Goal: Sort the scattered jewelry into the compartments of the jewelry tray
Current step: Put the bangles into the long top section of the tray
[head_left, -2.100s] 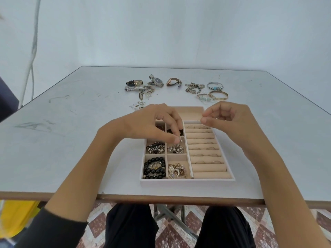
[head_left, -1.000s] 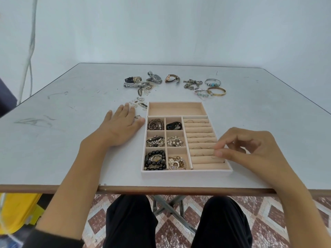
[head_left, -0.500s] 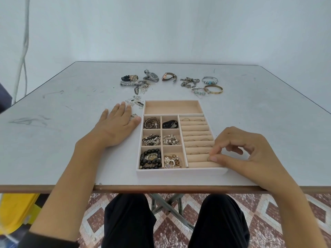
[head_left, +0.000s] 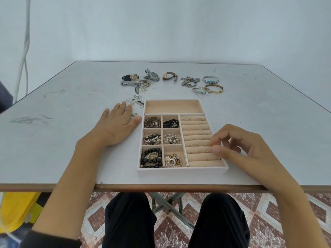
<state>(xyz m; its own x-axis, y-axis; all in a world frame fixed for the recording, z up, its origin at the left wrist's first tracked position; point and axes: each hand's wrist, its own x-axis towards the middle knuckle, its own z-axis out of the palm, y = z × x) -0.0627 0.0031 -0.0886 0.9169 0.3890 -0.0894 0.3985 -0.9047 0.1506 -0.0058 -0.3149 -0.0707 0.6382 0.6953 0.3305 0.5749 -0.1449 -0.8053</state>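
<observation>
I saw a plain room, likely a home: bare white wall (head_left: 161, 24), scuffed folding desk (head_left: 53, 140), patterned floor tiles (head_left: 268, 212).

The beige jewelry tray (head_left: 182, 170) lies flat at near centre, six left compartments filled, thin rings (head_left: 195, 119) in its right slots. Watches (head_left: 152, 76), chains (head_left: 189, 81) and bangles (head_left: 214, 88) lie scattered beyond its far edge.

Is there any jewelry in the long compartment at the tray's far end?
No, the long compartment shows only bare beige lining, with nothing in it.
</observation>
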